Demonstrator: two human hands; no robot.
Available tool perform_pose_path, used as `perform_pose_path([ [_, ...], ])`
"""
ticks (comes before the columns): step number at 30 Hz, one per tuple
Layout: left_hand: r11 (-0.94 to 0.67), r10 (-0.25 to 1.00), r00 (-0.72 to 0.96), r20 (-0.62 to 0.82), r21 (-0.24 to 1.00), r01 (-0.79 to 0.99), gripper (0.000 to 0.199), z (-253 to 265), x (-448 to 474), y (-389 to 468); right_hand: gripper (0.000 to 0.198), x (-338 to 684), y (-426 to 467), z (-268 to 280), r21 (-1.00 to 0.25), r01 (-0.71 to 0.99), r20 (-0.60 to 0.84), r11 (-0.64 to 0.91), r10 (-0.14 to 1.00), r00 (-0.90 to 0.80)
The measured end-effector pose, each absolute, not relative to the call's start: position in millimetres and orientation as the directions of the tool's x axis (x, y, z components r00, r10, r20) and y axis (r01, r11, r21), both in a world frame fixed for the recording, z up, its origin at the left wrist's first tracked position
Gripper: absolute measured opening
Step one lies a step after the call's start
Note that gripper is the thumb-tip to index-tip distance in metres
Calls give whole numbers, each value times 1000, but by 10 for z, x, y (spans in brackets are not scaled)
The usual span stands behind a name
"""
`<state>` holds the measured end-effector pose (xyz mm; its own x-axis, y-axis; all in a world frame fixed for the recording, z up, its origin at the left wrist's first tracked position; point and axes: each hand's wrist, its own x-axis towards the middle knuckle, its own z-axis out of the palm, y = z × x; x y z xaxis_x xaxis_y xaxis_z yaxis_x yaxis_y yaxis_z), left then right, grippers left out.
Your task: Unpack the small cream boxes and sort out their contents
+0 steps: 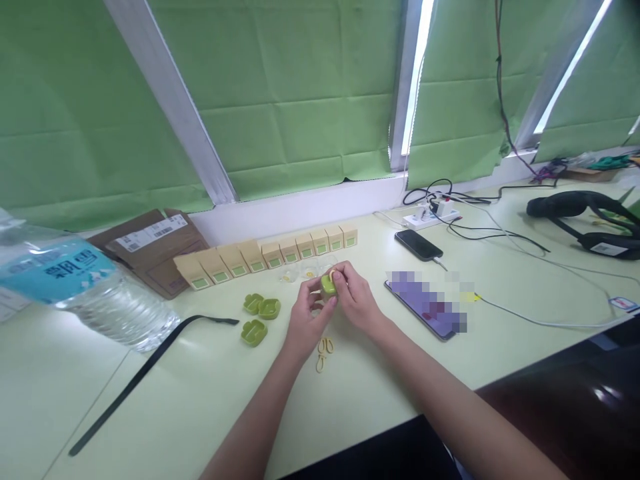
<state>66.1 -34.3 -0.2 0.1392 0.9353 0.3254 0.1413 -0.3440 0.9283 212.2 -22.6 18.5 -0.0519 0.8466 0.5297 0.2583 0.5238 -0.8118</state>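
Both hands are at the middle of the table, closed around one small green case (329, 285). My left hand (306, 317) grips it from the left and below, fingers curled. From the right, my right hand (356, 297) pinches its upper side, where a bit of a yellow loop shows by the fingertips. Below my hands lie several loose yellow loops (321, 364). To the left rest three green shell-like pieces (254, 332), hollow side up. Just behind the hands stand clear plastic pieces (289, 274) with yellow spots, partly hidden by my fingers.
A row of small tan boxes (220, 272) lines the back, beside a brown carton (155, 257). At left, a water bottle (115, 293) and a black strap (150, 367). At right, two phones (419, 245), a power strip (431, 217), cables and a black headset (590, 220).
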Motion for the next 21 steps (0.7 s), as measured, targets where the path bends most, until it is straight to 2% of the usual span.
perform_pose_path([
  [7,-435,892,-10,452,864,255,44,53,675,-386,26,2136,-190,169,-782,206,589,588,806,-63],
  [13,-446,881,-69,469,868,217,42,44,681,-389,23,2114,-227,177,-823,113,542,557,829,-135],
  [17,-478,829,-116,547,801,360,49,14,666,-372,22,2091,-214,154,-827,146,532,543,840,-108],
  [21,-523,746,-108,658,678,516,57,34,646,-380,22,2093,-187,131,-829,211,514,518,854,-77],
])
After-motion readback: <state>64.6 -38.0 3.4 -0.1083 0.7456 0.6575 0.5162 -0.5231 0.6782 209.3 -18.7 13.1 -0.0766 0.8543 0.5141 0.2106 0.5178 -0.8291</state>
